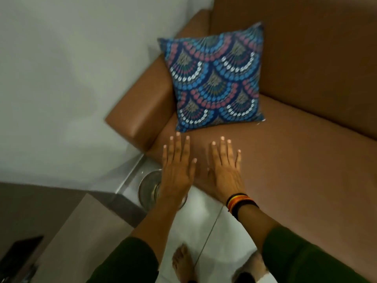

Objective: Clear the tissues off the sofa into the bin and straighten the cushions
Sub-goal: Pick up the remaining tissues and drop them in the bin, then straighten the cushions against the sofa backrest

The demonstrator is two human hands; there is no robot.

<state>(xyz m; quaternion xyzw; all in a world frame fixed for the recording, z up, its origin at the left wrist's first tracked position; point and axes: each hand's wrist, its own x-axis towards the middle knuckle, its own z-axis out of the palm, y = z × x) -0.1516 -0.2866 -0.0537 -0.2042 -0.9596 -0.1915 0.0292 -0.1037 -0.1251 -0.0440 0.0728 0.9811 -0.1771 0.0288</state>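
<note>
1. Outstretched, the fingers (177, 144) of the left hand (177, 172) are straight and slightly spread, gripping nothing; the longest fingertip lies just beside the lower corner of the cushion, and contact cannot be told.
2. Likewise the right hand (225, 170) is flat and open, palm down over the front of the sofa seat, its fingers (223, 148) extended and empty. Whether either palm presses on the seat cannot be told.
3. Both hands lie side by side, near each other but apart. The right wrist wears a stack of bangles (239, 202) in black, orange, yellow and red; both forearms come out of dark green sleeves (302, 256).
4. The cushion (216, 78) is square, with a scalloped fan pattern of blue, pink and white dots on a dark blue ground. It stands tilted in the seat's corner, leaning against the armrest (140, 111) and backrest. No writing or label can be read on it.
5. The sofa (306, 139) is smooth tan leather-like upholstery, set against a pale wall (61, 68).
6. Below the left wrist, a round metal-rimmed bin (149, 188) stands on the floor at the sofa's front corner, partly hidden by the arm.
7. A bare foot (182, 262) rests on the pale floor tiles (216, 231).
</note>
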